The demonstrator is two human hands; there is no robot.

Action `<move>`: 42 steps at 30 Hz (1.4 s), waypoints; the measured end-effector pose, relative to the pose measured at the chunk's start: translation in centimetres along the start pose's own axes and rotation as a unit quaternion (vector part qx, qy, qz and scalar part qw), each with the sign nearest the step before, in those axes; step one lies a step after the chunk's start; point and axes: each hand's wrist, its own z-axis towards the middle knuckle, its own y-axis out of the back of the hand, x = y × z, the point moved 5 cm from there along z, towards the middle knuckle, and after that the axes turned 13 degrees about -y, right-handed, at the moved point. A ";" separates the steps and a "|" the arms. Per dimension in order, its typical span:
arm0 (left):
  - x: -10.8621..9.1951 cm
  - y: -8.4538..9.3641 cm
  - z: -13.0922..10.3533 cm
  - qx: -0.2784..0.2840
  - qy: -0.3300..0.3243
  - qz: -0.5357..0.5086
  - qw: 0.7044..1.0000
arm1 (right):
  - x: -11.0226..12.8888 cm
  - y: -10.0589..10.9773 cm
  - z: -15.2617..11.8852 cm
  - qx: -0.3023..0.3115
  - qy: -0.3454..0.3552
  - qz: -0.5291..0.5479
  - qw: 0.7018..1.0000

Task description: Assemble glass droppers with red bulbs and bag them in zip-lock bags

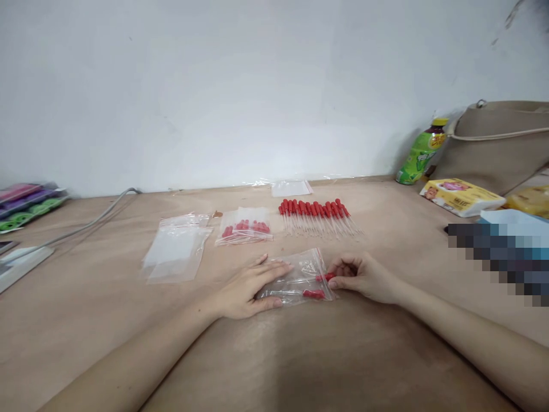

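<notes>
A clear zip bag (295, 290) lies flat on the table in front of me, its mouth with a red line facing right. My left hand (253, 289) rests on the bag's left part, fingers stretched out and apart. At the bag's mouth, my right hand (358, 279) pinches the red handle of a thin-shafted tool (325, 277), whose shaft lies inside the bag. A second red-handled tool (313, 294) is in the bag just below it. Beyond the hands, several more red-handled tools (315, 210) lie in a row, thin shafts pointing toward me.
Filled zip bags (244, 226) with red handles lie ahead, left of the row. Flat zip bags (175, 249) are stacked farther left. A cable (103, 214) runs at left. On the right stand a green bottle (422, 151), a yellow tissue pack (461, 197) and a beige bag (497, 143).
</notes>
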 end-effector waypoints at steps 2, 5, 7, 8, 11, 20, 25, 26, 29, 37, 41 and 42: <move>0.0 0.0 0.0 0.004 -0.002 0.003 1.000 | 0.6 -0.4 0.0 0.004 0.021 -0.031 0.999; -0.1 0.0 0.1 0.000 -0.004 0.005 1.000 | 1.6 -1.1 -0.5 0.021 0.067 -0.076 0.995; -0.1 0.0 0.1 -0.003 -0.005 0.002 1.000 | 2.0 -1.5 -0.9 0.050 0.084 -0.087 0.991; -0.1 0.0 0.1 -0.001 -0.006 0.000 1.000 | 2.0 -1.7 -1.1 0.070 0.081 -0.081 0.991; 0.0 -0.1 0.2 0.005 -0.005 -0.002 1.000 | 1.7 -1.2 -0.9 0.089 0.047 -0.033 0.994; -0.4 0.0 0.3 0.045 -0.027 0.013 0.999 | 1.4 10.4 5.1 -0.387 -0.011 -0.143 0.911; -0.5 0.2 0.2 0.064 -0.035 0.019 0.997 | 1.8 13.3 9.4 -0.455 -0.078 -0.184 0.868; -0.4 0.1 0.2 0.060 -0.037 0.017 0.997 | 1.8 13.5 10.0 -0.456 -0.089 -0.184 0.866; -0.3 -0.1 0.1 0.051 -0.040 0.016 0.998 | 1.6 13.9 11.6 -0.450 -0.116 -0.175 0.868; -0.4 -0.2 0.1 0.059 -0.026 0.029 0.997 | 2.6 14.3 10.9 -0.438 -0.114 -0.103 0.886; -0.1 0.1 0.1 0.044 -0.011 0.010 0.999 | 4.2 13.2 6.5 -0.443 0.004 0.001 0.897; 0.0 0.2 0.1 0.035 -0.008 0.001 0.999 | 4.4 12.6 5.2 -0.438 0.039 0.028 0.898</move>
